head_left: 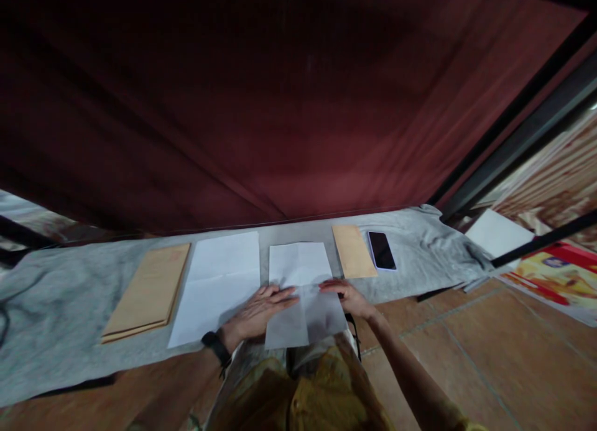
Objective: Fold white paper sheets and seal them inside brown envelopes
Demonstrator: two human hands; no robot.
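Observation:
A white sheet of paper [298,263] with crossing fold creases lies in front of me, its near part hanging over the cloth's front edge above my lap. My left hand [261,306] rests on its left side, fingers stretched out flat. At the right edge my right hand [347,295] holds the sheet, fingers on top; its thumb is hard to see. Left of this sheet is a larger white paper stack [219,275], with a pile of brown envelopes [149,288] beyond it. A single brown envelope [354,250] lies to the right.
A phone [382,250] lies right of the single envelope. Grey cloth [420,244] covers the narrow surface, and a dark red fabric sheet [289,120] rises behind it. Metal bars [513,132] and a red-and-yellow printed box [555,275] stand at the right, over the tiled floor [466,350].

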